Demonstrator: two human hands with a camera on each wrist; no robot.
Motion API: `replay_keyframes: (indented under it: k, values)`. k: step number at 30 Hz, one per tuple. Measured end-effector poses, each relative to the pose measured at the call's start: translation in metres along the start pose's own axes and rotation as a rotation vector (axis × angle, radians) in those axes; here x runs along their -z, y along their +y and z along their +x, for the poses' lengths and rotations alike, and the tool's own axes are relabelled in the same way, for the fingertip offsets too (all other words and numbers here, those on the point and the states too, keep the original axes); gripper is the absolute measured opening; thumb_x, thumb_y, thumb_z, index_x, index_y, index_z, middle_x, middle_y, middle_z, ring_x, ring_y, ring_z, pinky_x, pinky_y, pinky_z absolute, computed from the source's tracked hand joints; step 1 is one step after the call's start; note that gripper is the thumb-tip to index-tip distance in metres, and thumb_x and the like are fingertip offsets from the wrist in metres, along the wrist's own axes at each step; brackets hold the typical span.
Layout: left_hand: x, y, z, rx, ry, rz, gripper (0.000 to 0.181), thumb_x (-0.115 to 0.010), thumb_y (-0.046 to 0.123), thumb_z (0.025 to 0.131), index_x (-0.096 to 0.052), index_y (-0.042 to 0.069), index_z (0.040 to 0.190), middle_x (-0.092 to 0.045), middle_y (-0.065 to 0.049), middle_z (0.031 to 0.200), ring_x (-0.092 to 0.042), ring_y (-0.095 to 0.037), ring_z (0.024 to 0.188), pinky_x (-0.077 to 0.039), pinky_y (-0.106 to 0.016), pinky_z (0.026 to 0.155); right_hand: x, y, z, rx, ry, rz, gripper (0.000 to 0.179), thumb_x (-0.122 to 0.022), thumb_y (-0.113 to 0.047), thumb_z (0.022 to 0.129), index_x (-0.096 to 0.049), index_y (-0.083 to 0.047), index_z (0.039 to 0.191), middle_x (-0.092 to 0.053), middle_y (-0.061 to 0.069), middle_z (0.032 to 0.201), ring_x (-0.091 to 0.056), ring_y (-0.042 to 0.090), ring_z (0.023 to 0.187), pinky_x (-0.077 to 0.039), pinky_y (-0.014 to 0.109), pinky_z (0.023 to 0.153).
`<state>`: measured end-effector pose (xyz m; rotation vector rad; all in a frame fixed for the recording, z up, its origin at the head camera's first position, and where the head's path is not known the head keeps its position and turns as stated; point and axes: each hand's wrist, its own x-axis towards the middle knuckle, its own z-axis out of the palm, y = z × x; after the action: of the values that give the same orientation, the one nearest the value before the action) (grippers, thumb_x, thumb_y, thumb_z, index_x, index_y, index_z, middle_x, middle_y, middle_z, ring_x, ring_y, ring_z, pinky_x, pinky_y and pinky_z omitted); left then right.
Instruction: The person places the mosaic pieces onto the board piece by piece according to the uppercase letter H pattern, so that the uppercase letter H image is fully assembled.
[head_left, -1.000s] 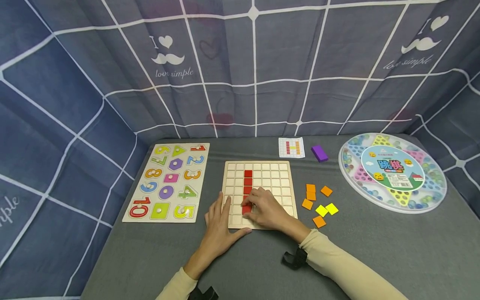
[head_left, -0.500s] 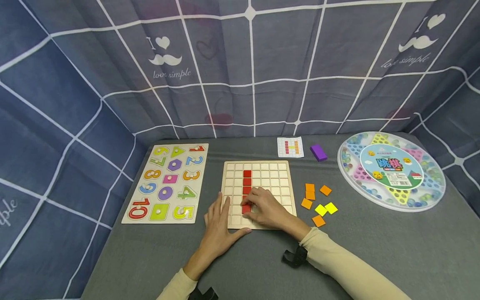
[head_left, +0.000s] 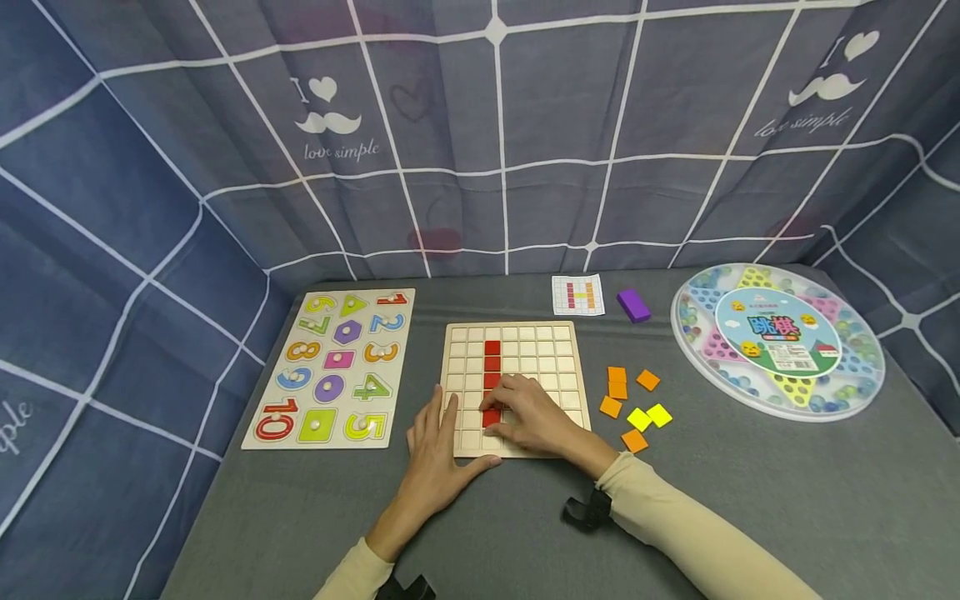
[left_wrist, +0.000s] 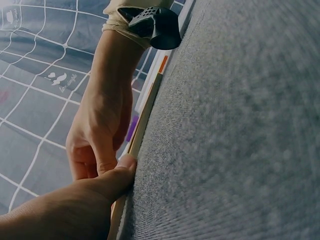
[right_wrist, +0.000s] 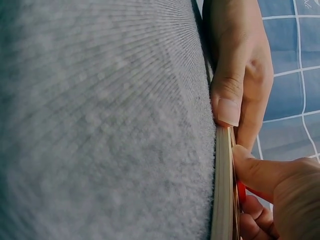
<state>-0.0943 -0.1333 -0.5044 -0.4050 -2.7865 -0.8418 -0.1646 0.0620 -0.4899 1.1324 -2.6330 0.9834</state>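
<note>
A pale wooden grid board (head_left: 551, 364) lies in front of me in the head view, with a column of several red square tiles (head_left: 492, 364) on it. My right hand (head_left: 532, 417) bends over the lower part of that column, thumb and curled fingers pinching a red tile (right_wrist: 241, 192), as the right wrist view shows. My left hand (head_left: 435, 467) rests against the board's near left corner. Its fingers lie straight along the left edge, while the thumb (left_wrist: 126, 162) touches the near edge. Part of the column is hidden under my right fingers.
Right of the board are loose orange tiles (head_left: 617, 390) and yellow tiles (head_left: 639, 419). Behind them lie a pattern card (head_left: 577, 297) and a purple block (head_left: 633, 306). A number puzzle board (head_left: 362, 367) is at left, a round game box (head_left: 776, 333) at far right.
Both hands stay in place on the board. The head view has shifted very slightly, so everything sits a little further left in it.
</note>
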Motion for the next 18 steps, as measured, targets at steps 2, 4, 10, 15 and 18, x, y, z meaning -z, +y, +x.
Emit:
replay_keyframes:
  k: [2,4,10,15,18]
  values:
    - [-0.0004,-0.0002,0.0001,0.001,0.000,0.000,0.108,-0.083,0.053,0.069,-0.037,-0.003,0.148,-0.022,-0.028,0.157,-0.031,-0.044,0.136,-0.027,-0.052,0.091,-0.0004,0.0006,-0.0002,-0.004,-0.002,-0.001,0.028,-0.084,-0.028,0.076,-0.072,-0.017,0.098,-0.062,-0.004,0.092,-0.055,0.012,0.087,-0.043,0.035,0.081]
    - [-0.0003,0.0002,0.0000,0.005,-0.004,-0.004,0.108,-0.083,0.053,0.069,-0.036,-0.003,0.148,-0.022,-0.028,0.157,-0.031,-0.044,0.136,-0.027,-0.052,0.092,-0.0006,0.0009,-0.0009,0.000,-0.004,-0.003,0.027,-0.083,-0.029,0.077,-0.072,-0.016,0.098,-0.062,-0.004,0.092,-0.054,0.012,0.086,-0.042,0.035,0.081]
    - [0.0010,0.0011,-0.0003,0.020,-0.013,-0.011,0.108,-0.083,0.054,0.069,-0.035,-0.002,0.149,-0.020,-0.027,0.158,-0.032,-0.043,0.135,-0.026,-0.052,0.093,-0.0002,0.0038,-0.0033,-0.013,-0.028,0.015,0.025,-0.082,-0.022,0.078,-0.072,-0.017,0.101,-0.058,-0.004,0.091,-0.051,0.010,0.086,-0.041,0.032,0.080]
    - [0.0010,0.0009,-0.0003,0.011,0.002,-0.012,0.110,-0.084,0.054,0.067,-0.036,-0.002,0.148,-0.022,-0.027,0.158,-0.034,-0.043,0.133,-0.026,-0.050,0.092,0.0011,0.0062,-0.0038,-0.055,-0.051,0.086,0.027,-0.081,-0.023,0.080,-0.071,-0.018,0.104,-0.058,-0.005,0.097,-0.052,0.008,0.089,-0.043,0.029,0.082]
    - [0.0010,0.0008,0.0000,-0.001,0.011,-0.006,0.110,-0.084,0.054,0.067,-0.037,-0.003,0.148,-0.023,-0.028,0.157,-0.034,-0.043,0.132,-0.026,-0.049,0.091,0.0034,0.0067,-0.0041,-0.060,-0.056,0.109,0.030,-0.081,-0.023,0.080,-0.069,-0.015,0.107,-0.059,-0.003,0.099,-0.054,0.010,0.090,-0.044,0.029,0.083]
